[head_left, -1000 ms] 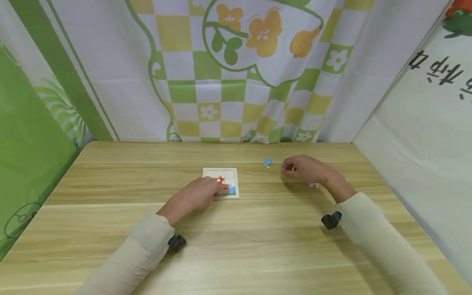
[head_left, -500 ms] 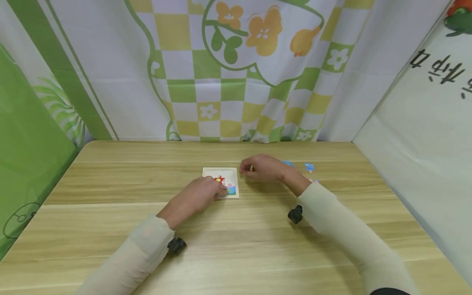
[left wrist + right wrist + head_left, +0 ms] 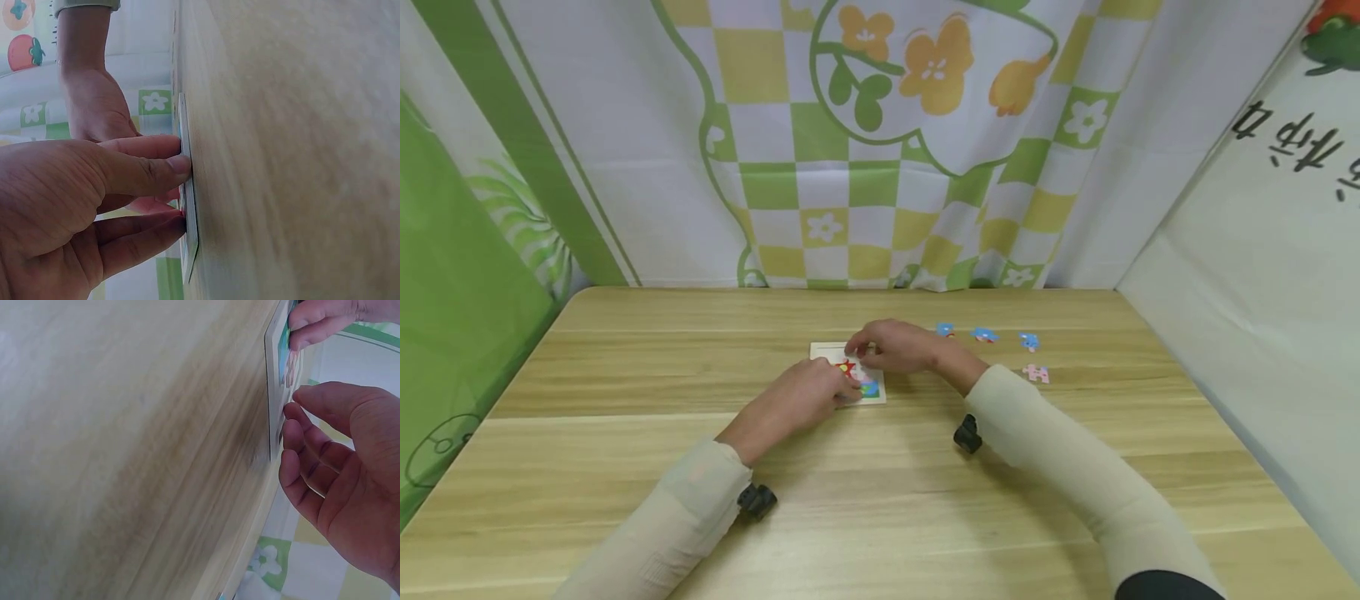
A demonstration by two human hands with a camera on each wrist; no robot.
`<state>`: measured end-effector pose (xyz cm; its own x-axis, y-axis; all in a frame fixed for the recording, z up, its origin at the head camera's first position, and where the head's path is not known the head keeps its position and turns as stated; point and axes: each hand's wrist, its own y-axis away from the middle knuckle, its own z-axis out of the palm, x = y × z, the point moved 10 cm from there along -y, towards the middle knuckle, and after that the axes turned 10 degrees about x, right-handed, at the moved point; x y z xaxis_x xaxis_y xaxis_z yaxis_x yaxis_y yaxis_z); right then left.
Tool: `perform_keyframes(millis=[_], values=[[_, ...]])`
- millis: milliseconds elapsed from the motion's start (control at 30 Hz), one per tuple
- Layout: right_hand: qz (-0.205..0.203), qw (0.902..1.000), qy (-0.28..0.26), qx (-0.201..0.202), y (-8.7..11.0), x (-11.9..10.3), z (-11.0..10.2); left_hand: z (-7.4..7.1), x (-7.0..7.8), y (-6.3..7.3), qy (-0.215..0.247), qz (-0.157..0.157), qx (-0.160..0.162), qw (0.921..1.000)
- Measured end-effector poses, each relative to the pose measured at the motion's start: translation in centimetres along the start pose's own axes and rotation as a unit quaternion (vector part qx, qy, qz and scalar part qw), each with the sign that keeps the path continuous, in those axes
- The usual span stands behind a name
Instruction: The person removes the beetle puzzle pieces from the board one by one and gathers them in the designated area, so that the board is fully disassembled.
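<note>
A small square jigsaw puzzle board (image 3: pixel 881 398) with a pale frame lies flat on the table, with a red flower shape and blue and green parts showing. My left hand (image 3: pixel 801 398) rests on its near left side, straight fingers pressing the face. In the left wrist view the thumb (image 3: pixel 179 164) touches the board's edge (image 3: pixel 193 232). My right hand (image 3: pixel 898 344) is over the far right part of the board. In the right wrist view its thumb and forefinger come together at the board's surface (image 3: pixel 273 394), pinching a puzzle piece that the fingers mostly hide.
To the right lie loose puzzle pieces: a blue one (image 3: pixel 945 330), another blue one (image 3: pixel 984 334), a third blue one (image 3: pixel 1028 342) and a pink one (image 3: pixel 1036 373). A checked curtain (image 3: pixel 880 183) hangs behind the table (image 3: pixel 880 500).
My right hand has moved left from among the loose pieces to the board, uncovering the pieces it had hidden. The left hand has stayed on the board.
</note>
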<state>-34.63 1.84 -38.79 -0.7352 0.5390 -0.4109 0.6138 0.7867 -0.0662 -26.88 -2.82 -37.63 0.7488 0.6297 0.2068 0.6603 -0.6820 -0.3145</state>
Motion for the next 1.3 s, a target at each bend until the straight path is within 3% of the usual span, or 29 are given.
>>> perform_keyframes(millis=[167,533,1300], values=[[-0.003,1.0000,0.005,-0.002,-0.3,-0.2,0.4,0.0,0.0,0.0,-0.003,0.003,-0.001,1.0000],[-0.001,1.0000,-0.001,-0.004,-0.6,-0.5,0.6,0.3,-0.7,0.0,0.026,-0.041,-0.015,0.9987],[0.049,0.9983,0.003,0.033,-1.2,-0.3,0.6,0.3,-0.7,-0.1,0.040,-0.039,-0.015,0.9983]])
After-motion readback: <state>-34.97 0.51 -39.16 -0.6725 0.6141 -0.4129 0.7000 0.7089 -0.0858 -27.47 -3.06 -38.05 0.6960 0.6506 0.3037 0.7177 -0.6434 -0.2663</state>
